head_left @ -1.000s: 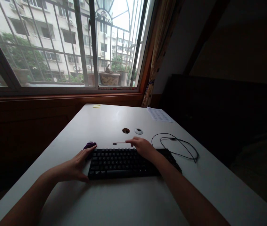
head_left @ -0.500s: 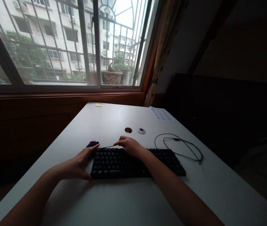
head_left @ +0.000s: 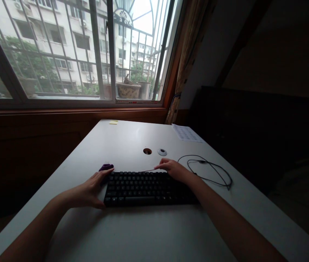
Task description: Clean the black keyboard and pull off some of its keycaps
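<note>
A black computer keyboard (head_left: 138,188) lies flat on the white desk (head_left: 132,233), its right part hidden under my right forearm. My left hand (head_left: 90,189) grips its left end, thumb at the front corner and fingertips at the back corner. Pinched in my right hand (head_left: 173,169) is a thin stick (head_left: 147,170), perhaps a cotton swab; it points left along the keyboard's back edge, and its tip is too small to make out. A dark purple bundle, apparently cloth (head_left: 106,167), sits just behind my left fingertips.
Behind the keyboard's right side lies a looped black cable (head_left: 211,163). Farther back are a cable hole (head_left: 147,151), its round grey cover (head_left: 162,152), a printed sheet (head_left: 187,133) and a yellow sticky note (head_left: 113,122). A barred window (head_left: 69,54) stands beyond the desk.
My right hand has slid right along the keyboard's back edge with the stick, uncovering more of the middle keys. My left hand has stayed at the left end.
</note>
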Demonstrator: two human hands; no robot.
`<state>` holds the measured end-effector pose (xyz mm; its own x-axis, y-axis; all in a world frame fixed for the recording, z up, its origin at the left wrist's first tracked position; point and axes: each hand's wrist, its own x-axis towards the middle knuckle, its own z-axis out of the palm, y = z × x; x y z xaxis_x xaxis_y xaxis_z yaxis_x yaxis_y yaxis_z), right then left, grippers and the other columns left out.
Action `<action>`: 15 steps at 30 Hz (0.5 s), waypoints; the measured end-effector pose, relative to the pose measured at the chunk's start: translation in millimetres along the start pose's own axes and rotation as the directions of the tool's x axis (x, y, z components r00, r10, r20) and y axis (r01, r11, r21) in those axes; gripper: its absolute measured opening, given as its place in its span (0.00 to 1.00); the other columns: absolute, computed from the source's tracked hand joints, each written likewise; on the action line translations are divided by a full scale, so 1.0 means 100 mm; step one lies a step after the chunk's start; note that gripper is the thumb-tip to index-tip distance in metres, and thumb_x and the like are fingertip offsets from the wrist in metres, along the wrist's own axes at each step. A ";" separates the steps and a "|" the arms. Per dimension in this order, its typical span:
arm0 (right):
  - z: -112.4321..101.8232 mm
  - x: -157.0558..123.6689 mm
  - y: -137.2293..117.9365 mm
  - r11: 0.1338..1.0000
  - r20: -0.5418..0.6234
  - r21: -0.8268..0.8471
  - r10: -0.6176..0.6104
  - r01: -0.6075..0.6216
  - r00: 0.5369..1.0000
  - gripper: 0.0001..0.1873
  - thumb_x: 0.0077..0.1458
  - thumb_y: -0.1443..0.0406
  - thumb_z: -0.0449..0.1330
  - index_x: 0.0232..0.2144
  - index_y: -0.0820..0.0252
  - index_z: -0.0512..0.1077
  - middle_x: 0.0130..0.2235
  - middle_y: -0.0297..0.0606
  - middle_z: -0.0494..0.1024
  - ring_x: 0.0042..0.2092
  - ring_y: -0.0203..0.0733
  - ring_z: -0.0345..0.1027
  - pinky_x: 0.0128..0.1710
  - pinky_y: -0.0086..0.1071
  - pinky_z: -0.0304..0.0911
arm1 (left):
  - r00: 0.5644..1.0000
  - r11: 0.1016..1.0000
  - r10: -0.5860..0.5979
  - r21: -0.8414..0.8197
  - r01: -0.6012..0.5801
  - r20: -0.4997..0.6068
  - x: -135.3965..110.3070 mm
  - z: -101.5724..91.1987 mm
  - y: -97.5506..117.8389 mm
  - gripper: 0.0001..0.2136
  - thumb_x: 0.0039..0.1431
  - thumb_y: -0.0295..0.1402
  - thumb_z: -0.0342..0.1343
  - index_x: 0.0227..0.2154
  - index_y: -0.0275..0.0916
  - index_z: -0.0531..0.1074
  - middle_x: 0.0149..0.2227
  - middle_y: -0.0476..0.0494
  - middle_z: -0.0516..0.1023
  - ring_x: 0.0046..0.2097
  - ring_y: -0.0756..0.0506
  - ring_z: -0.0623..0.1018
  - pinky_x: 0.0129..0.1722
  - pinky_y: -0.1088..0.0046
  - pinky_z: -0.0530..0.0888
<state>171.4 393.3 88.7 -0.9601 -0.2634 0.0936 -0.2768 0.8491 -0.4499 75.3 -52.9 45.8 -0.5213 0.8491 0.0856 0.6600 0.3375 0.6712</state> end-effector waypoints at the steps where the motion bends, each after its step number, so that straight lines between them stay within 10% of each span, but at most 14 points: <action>1: -0.04 -0.07 0.05 1.000 -0.005 -0.007 0.016 -0.016 1.000 0.32 0.54 0.81 0.52 0.51 0.51 0.84 0.44 0.38 0.79 0.43 0.38 0.74 0.47 0.32 0.65 | 1.000 1.000 -0.006 -0.007 0.006 -0.001 0.00 0.00 0.00 0.59 0.46 0.39 0.76 0.75 0.49 0.44 0.72 0.29 0.55 0.71 0.23 0.61 0.70 0.38 0.61; 15: -0.40 -1.14 0.70 0.961 -0.246 -0.113 0.218 -0.251 0.945 0.23 0.56 0.71 0.55 0.46 0.52 0.85 0.44 0.41 0.80 0.45 0.44 0.75 0.49 0.36 0.69 | 1.000 0.999 -0.011 -0.031 0.010 -0.006 -0.01 0.02 -0.05 0.57 0.46 0.38 0.76 0.74 0.50 0.47 0.70 0.31 0.59 0.70 0.25 0.64 0.70 0.40 0.62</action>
<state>259.5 500.9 81.9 -0.9767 0.0486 0.2090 -0.0297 0.9341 -0.3558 73.5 -54.8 40.7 -0.5315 0.8430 0.0828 0.6372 0.3334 0.6949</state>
